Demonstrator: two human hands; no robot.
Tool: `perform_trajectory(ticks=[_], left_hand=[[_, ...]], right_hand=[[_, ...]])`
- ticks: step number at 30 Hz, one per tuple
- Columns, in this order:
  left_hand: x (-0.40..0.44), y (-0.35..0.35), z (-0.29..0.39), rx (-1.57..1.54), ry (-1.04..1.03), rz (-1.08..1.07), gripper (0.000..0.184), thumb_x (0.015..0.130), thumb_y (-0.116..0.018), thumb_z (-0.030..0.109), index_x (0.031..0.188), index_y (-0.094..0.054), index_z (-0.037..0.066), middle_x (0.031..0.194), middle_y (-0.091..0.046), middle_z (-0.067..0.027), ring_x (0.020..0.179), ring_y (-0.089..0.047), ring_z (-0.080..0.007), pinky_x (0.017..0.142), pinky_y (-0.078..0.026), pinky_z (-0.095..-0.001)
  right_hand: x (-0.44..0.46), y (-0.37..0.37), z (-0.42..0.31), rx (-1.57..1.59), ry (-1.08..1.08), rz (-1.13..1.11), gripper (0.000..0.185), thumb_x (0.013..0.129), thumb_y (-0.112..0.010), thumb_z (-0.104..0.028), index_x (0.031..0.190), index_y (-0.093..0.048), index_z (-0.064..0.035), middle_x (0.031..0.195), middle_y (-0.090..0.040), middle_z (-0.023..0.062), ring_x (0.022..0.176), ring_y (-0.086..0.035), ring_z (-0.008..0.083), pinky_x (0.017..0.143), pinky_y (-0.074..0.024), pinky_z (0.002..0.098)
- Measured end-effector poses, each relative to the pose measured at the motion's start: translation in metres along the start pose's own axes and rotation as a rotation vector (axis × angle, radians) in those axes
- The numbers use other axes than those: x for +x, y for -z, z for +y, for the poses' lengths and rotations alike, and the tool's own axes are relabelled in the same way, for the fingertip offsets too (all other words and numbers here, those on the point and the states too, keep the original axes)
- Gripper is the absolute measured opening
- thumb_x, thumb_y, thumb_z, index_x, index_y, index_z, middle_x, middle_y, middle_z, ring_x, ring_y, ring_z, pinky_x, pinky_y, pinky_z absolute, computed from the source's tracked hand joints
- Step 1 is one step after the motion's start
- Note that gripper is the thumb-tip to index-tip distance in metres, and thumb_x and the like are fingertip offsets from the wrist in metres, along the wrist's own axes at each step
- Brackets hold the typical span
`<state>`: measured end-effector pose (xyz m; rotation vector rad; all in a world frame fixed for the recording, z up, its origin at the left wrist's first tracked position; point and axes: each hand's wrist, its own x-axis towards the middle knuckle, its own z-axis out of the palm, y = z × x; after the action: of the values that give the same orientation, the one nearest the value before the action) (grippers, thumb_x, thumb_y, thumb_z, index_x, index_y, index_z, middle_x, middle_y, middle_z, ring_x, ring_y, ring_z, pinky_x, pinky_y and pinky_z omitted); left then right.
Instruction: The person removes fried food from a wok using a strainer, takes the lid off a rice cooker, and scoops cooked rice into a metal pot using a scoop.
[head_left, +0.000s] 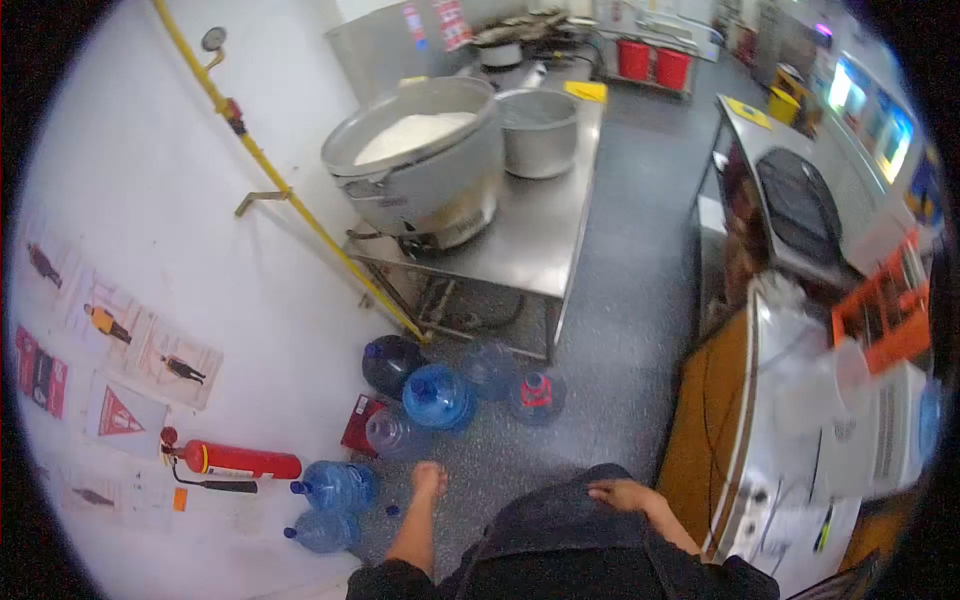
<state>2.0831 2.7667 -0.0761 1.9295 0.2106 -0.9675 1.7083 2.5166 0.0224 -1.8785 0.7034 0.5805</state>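
Note:
My left hand is curled into a fist over the floor, with nothing visible in it. Nearest to it stands a clear water jug; a blue water jug is just beyond. My right hand rests against the dark clothing at my front, its fingers stretched out over the cloth. More large bottles stand around: a dark one, one with a red label, and two blue ones by the wall.
Ahead, a steel table carries a large cooker of white contents and a metal pot. A fire extinguisher and yellow pipe are on the left wall. At right are a counter, an orange crate and a black bag.

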Motion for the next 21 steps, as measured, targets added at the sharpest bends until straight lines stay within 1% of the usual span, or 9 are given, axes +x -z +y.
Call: perform_trajectory(ticks=[3, 6, 9, 12, 16, 18, 19, 20, 21], left_hand=[[0.052, -0.017, -0.067, -0.193, 0.209, 0.105, 0.007, 0.074, -0.057, 0.01, 0.07, -0.055, 0.005, 0.061, -0.054, -0.0084, 0.054, -0.055, -0.0238, 0.046, -0.042, -0.0339], [0.047, -0.062, -0.103, 0.383, 0.121, -0.056, 0.008, 0.074, -0.057, 0.013, 0.076, -0.057, 0.005, 0.07, -0.055, -0.0102, 0.063, -0.055, -0.0261, 0.054, -0.042, -0.0365], [0.038, -0.106, -0.11, 0.919, -0.102, -0.376, 0.013, 0.075, -0.056, 0.015, 0.082, -0.058, 0.004, 0.08, -0.056, -0.0121, 0.072, -0.055, -0.0284, 0.062, -0.042, -0.0392], [0.031, -0.159, -0.074, 0.882, -0.128, -0.485, 0.019, 0.075, -0.056, 0.017, 0.088, -0.06, 0.004, 0.089, -0.056, -0.0139, 0.082, -0.055, -0.0307, 0.07, -0.042, -0.0418], [0.054, -0.229, 0.023, 0.886, -0.36, -0.403, 0.027, 0.075, -0.055, 0.021, 0.096, -0.061, 0.004, 0.102, -0.058, -0.0164, 0.094, -0.054, -0.0337, 0.081, -0.042, -0.0453], [0.101, -0.267, 0.092, 1.043, -0.746, -0.253, 0.031, 0.075, -0.055, 0.022, 0.1, -0.062, 0.004, 0.108, -0.058, -0.0176, 0.1, -0.054, -0.0353, 0.086, -0.042, -0.0471], [0.145, -0.289, 0.124, 1.462, -0.68, -0.208, 0.027, 0.074, -0.055, 0.016, 0.094, -0.062, 0.0, 0.103, -0.06, -0.0184, 0.094, -0.057, -0.0363, 0.079, -0.045, -0.0484], [0.202, -0.291, 0.109, 0.86, -0.64, -0.132, 0.023, 0.075, -0.053, 0.013, 0.091, -0.061, -0.001, 0.084, -0.063, -0.0164, 0.074, -0.06, -0.0385, 0.065, -0.046, -0.0497], [0.195, -0.306, 0.162, 0.52, -0.289, -0.063, 0.024, 0.076, -0.051, 0.016, 0.086, -0.061, -0.002, 0.079, -0.062, -0.0184, 0.075, -0.061, -0.0374, 0.066, -0.046, -0.0492]], right_hand=[[0.033, 0.077, -0.009, -0.171, 0.011, 0.01, 0.056, 0.084, -0.054, -0.047, 0.129, -0.046, -0.0144, 0.122, -0.054, 0.0161, 0.113, -0.05, 0.0349, 0.096, -0.0389, 0.0438], [0.073, 0.186, 0.004, -0.472, -0.036, 0.105, 0.056, 0.079, -0.061, -0.029, 0.13, -0.044, -0.0118, 0.108, -0.061, 0.0182, 0.101, -0.057, 0.0354, 0.089, -0.0433, 0.0422], [0.119, 0.304, 0.019, -0.52, -0.096, 0.23, 0.053, 0.076, -0.06, -0.018, 0.127, -0.047, -0.0104, 0.102, -0.062, 0.0197, 0.094, -0.06, 0.0356, 0.082, -0.0465, 0.0432], [0.149, 0.415, 0.023, -0.264, -0.035, 0.388, 0.042, 0.076, -0.054, -0.001, 0.118, -0.053, -0.0056, 0.097, -0.062, 0.0216, 0.092, -0.06, 0.0357, 0.078, -0.0479, 0.0405], [0.191, 0.535, 0.048, -0.445, 0.083, 0.489, 0.043, 0.067, -0.05, 0.006, 0.107, -0.058, -0.0064, 0.093, -0.063, 0.019, 0.091, -0.06, 0.0351, 0.08, -0.0477, 0.042], [0.192, 0.595, 0.034, -0.388, 0.141, 0.519, 0.043, 0.066, -0.049, 0.008, 0.106, -0.058, -0.0054, 0.094, -0.063, 0.0192, 0.091, -0.06, 0.0351, 0.08, -0.0475, 0.0417], [0.194, 0.623, 0.025, -0.34, 0.209, 0.556, 0.043, 0.065, -0.048, 0.01, 0.104, -0.059, -0.0044, 0.095, -0.062, 0.0194, 0.091, -0.06, 0.0352, 0.08, -0.0473, 0.0414], [0.199, 0.648, 0.016, -0.292, 0.255, 0.595, 0.043, 0.066, -0.049, 0.011, 0.104, -0.059, -0.004, 0.096, -0.063, 0.018, 0.089, -0.061, 0.0329, 0.079, -0.048, 0.04], [0.204, 0.669, 0.006, -0.237, 0.296, 0.623, 0.042, 0.066, -0.05, 0.011, 0.105, -0.059, -0.0036, 0.096, -0.063, 0.0165, 0.087, -0.062, 0.0306, 0.077, -0.0487, 0.0386]])
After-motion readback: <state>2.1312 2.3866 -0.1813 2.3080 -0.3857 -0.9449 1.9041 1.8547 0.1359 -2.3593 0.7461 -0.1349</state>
